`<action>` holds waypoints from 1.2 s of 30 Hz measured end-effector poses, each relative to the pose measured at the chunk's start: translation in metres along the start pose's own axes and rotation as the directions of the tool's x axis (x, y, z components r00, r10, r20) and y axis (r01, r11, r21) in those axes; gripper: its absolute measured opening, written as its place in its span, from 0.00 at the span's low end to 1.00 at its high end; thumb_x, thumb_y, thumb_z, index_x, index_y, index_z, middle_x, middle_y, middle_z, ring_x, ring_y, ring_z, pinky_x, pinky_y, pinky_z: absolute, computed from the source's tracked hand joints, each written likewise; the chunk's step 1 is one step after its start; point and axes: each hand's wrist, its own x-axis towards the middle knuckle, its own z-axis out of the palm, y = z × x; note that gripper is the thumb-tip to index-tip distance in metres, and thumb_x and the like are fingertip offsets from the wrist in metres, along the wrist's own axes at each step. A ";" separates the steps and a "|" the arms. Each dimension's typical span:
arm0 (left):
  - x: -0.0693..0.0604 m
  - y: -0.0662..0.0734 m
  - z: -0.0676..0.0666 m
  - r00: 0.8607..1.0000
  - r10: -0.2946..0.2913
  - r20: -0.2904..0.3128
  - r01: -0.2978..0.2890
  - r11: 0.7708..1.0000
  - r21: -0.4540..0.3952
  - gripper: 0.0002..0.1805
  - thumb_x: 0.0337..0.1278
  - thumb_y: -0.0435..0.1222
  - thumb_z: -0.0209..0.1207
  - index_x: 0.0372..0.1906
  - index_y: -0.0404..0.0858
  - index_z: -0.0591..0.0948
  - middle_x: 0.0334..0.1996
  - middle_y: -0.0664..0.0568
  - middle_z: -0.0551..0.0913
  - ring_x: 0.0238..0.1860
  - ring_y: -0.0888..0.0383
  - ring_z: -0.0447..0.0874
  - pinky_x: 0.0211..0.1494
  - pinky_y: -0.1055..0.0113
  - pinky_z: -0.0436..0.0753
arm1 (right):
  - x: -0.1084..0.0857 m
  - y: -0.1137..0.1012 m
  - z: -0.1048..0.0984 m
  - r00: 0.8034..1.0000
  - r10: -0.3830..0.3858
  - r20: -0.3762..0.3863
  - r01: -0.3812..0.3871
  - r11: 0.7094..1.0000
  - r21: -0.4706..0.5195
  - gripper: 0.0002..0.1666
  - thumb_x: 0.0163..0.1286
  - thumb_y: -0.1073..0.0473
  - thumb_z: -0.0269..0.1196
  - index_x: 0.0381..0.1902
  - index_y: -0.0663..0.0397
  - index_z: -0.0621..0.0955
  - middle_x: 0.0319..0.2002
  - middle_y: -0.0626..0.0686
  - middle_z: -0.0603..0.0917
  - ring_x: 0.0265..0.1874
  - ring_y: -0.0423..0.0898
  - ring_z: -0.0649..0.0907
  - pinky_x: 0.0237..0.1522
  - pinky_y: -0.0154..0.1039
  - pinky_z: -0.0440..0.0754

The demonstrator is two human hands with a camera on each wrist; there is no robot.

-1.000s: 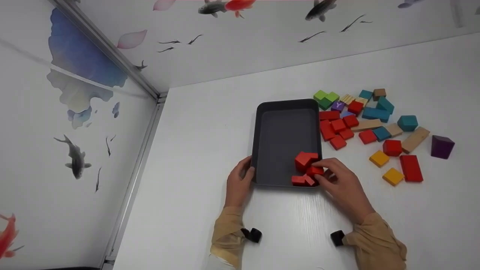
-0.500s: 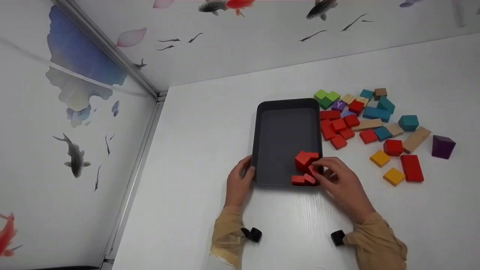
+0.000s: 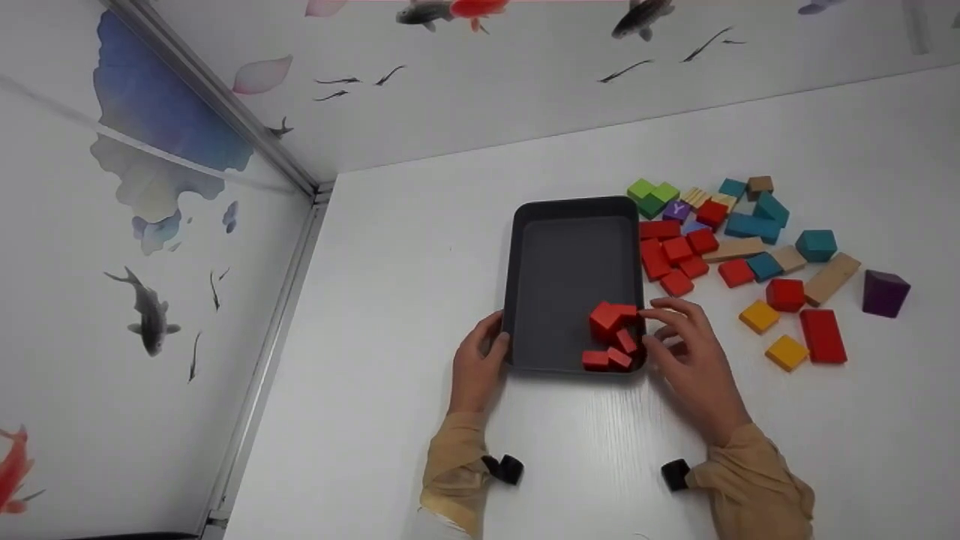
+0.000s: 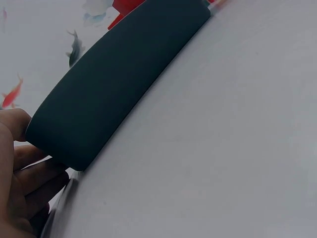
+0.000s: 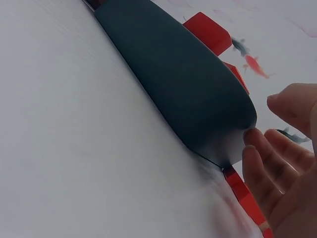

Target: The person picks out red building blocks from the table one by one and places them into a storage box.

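Note:
A dark grey rectangular tray lies on the white table, with several red blocks heaped in its near right corner. My left hand grips the tray's left side near the front; in the left wrist view the thumb and fingers lie about the corner of its dark wall. Beside the tray's right wall is my right hand, its fingers parted and holding nothing. The right wrist view shows the fingertips close to the tray's corner, with a red block rising above the rim.
Loose blocks in red, teal, green and plain wood spread over the table right of the tray. Two yellow blocks, a long red block and a purple block lie farther right. Walls with painted fish border the table behind and left.
My right hand has let go of a small red block, which now lies among the others in the tray. The hand has drawn back right to the rim; my left hand stays put.

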 end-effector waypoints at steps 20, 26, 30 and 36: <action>0.011 -0.033 0.008 1.000 -0.019 0.009 0.019 1.000 -0.009 0.19 0.61 0.41 0.51 0.58 0.50 0.71 0.55 0.60 0.73 0.57 0.66 0.66 0.59 0.68 0.64 | 0.004 0.007 -0.001 0.983 0.177 -0.042 -0.179 0.981 -0.072 0.22 0.66 0.50 0.52 0.59 0.36 0.71 0.68 0.35 0.44 0.66 0.45 0.51 0.54 0.53 0.68; 0.011 -0.037 0.008 1.000 0.003 -0.011 -0.003 1.000 -0.010 0.19 0.61 0.46 0.50 0.57 0.56 0.71 0.53 0.65 0.72 0.56 0.69 0.66 0.59 0.70 0.64 | 0.005 0.006 -0.002 0.976 0.213 -0.034 -0.215 0.974 -0.065 0.24 0.66 0.48 0.51 0.61 0.33 0.68 0.68 0.33 0.41 0.66 0.44 0.48 0.55 0.54 0.66; 0.011 -0.035 0.008 1.000 0.007 -0.016 -0.007 1.000 0.002 0.19 0.60 0.46 0.51 0.57 0.55 0.71 0.52 0.66 0.73 0.56 0.70 0.66 0.59 0.70 0.64 | 0.006 0.008 -0.004 0.972 0.229 -0.046 -0.231 0.972 -0.039 0.25 0.66 0.46 0.51 0.61 0.31 0.67 0.68 0.32 0.40 0.67 0.44 0.48 0.55 0.54 0.67; 0.010 -0.035 0.008 1.000 -0.004 -0.014 0.004 1.000 0.014 0.19 0.61 0.45 0.51 0.57 0.55 0.71 0.52 0.67 0.72 0.55 0.70 0.66 0.58 0.71 0.65 | 0.010 0.011 -0.004 0.973 0.228 -0.045 -0.229 0.973 -0.022 0.30 0.64 0.47 0.54 0.64 0.26 0.62 0.68 0.33 0.40 0.65 0.49 0.55 0.52 0.52 0.70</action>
